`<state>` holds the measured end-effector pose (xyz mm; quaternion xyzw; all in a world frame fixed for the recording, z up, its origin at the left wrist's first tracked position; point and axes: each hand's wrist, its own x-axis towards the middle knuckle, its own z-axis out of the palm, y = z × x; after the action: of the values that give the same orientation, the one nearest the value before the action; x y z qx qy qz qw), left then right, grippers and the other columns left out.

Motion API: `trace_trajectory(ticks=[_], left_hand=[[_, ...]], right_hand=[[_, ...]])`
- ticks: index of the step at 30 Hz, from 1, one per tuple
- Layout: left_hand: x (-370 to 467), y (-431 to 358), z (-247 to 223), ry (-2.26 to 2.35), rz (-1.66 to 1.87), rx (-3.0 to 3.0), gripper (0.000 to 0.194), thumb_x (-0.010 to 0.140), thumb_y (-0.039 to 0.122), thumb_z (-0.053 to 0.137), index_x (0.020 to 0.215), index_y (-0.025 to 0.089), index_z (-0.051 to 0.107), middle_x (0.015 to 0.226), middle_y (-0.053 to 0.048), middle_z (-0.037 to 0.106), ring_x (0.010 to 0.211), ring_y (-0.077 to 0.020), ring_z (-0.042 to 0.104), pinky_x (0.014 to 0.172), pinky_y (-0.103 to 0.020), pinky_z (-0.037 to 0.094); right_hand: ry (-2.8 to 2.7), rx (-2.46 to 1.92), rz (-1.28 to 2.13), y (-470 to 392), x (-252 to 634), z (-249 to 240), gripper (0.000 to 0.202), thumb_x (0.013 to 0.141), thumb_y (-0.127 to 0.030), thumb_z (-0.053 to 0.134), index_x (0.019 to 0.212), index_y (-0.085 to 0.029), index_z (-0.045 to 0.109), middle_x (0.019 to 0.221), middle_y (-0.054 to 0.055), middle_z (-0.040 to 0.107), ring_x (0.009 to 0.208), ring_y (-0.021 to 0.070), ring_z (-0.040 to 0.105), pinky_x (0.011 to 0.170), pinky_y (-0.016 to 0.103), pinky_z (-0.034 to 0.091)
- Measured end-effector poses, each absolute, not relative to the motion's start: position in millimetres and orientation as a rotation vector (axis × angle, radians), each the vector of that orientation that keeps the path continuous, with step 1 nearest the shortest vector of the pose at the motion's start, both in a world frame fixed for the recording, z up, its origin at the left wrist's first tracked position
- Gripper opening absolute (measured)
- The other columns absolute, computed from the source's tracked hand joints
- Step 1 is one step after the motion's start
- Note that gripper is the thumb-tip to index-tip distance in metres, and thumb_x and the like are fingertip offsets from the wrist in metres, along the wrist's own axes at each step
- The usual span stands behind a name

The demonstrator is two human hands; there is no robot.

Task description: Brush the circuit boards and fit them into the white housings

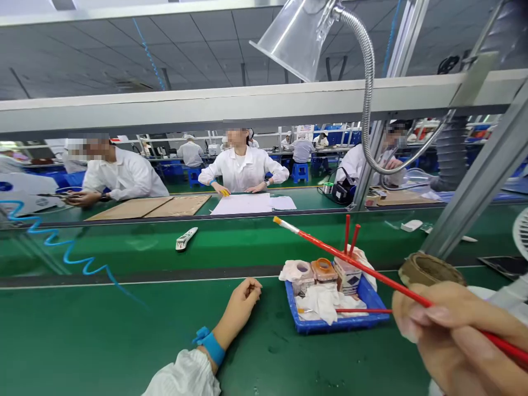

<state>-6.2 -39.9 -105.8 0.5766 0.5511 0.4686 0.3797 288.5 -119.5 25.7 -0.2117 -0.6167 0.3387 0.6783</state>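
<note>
My right hand (462,324) is closed around the red handle of a paintbrush (350,261). The brush tilts up to the left, its yellowish bristles held in the air above the tray. On the green bench my left hand (243,300) rests with fingers curled in and nothing visible in them; a blue band (212,347) circles that wrist. Between my hands stands a blue tray (330,328) with several small stained jars (324,270) and crumpled white tissue (324,300). A second red-handled brush (355,311) lies across the tray, and two red sticks (347,234) poke up behind the jars.
A brown tape roll (433,269) sits right of the tray. A white-and-grey tool (187,239) lies on the green strip ahead. Overhead hangs a clear hood (297,38) on a flexible metal arm. Co-workers in white sit opposite, one with hands on white sheets (243,203).
</note>
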Motion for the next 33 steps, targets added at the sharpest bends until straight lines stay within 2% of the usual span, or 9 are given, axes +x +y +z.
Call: trace_trajectory(ticks=[2, 7, 13, 21, 33], left_hand=[[-7, -40, -105, 1.398, 1.180, 1.474, 0.014, 0.077, 0.031, 0.050, 0.081, 0.018, 0.054, 0.070, 0.001, 0.054, 0.066, -0.0152, 0.052, 0.062, -0.026, 0.042], [-10, -36, -104, 1.406, 1.094, 1.486, 0.023, 0.078, 0.041, 0.051, 0.081, 0.019, 0.056, 0.072, 0.000, 0.054, 0.069, -0.0168, 0.052, 0.065, -0.027, 0.041], [-11, -32, -104, 1.434, 1.055, 1.498, 0.030, 0.076, 0.048, 0.053, 0.082, 0.020, 0.059, 0.074, -0.001, 0.057, 0.069, -0.0176, 0.053, 0.065, -0.027, 0.043], [-13, -30, -106, 1.469, 1.014, 1.539, 0.035, 0.076, 0.053, 0.051, 0.085, 0.020, 0.059, 0.078, -0.002, 0.058, 0.072, -0.0178, 0.054, 0.067, -0.027, 0.044], [-15, -28, -106, 1.498, 0.962, 1.538, 0.036, 0.075, 0.053, 0.051, 0.085, 0.020, 0.060, 0.079, -0.003, 0.059, 0.073, -0.0193, 0.054, 0.067, -0.028, 0.045]], right_hand=[[-1.351, -0.408, 0.874, -113, 280, 33, 0.011, 0.084, -0.019, 0.055, 0.092, -0.025, 0.060, 0.077, 0.001, 0.053, 0.066, 0.0122, 0.053, 0.060, 0.027, 0.046], [-1.119, -0.275, 1.339, -97, 266, 37, 0.019, 0.075, -0.014, 0.063, 0.087, -0.026, 0.056, 0.082, -0.002, 0.051, 0.074, 0.0103, 0.053, 0.066, 0.024, 0.046], [-0.907, -0.148, 1.650, -93, 262, 32, 0.026, 0.065, -0.006, 0.060, 0.082, -0.024, 0.052, 0.082, -0.002, 0.046, 0.075, 0.0111, 0.048, 0.062, 0.024, 0.042], [-0.703, 0.008, 1.853, -93, 263, 36, 0.032, 0.052, 0.000, 0.052, 0.075, -0.020, 0.044, 0.078, -0.002, 0.039, 0.065, 0.0082, 0.037, 0.054, 0.019, 0.033], [-0.682, 0.067, 1.892, -96, 261, 34, 0.030, 0.045, 0.001, 0.047, 0.067, -0.018, 0.038, 0.074, -0.002, 0.034, 0.061, 0.0089, 0.033, 0.051, 0.019, 0.029]])
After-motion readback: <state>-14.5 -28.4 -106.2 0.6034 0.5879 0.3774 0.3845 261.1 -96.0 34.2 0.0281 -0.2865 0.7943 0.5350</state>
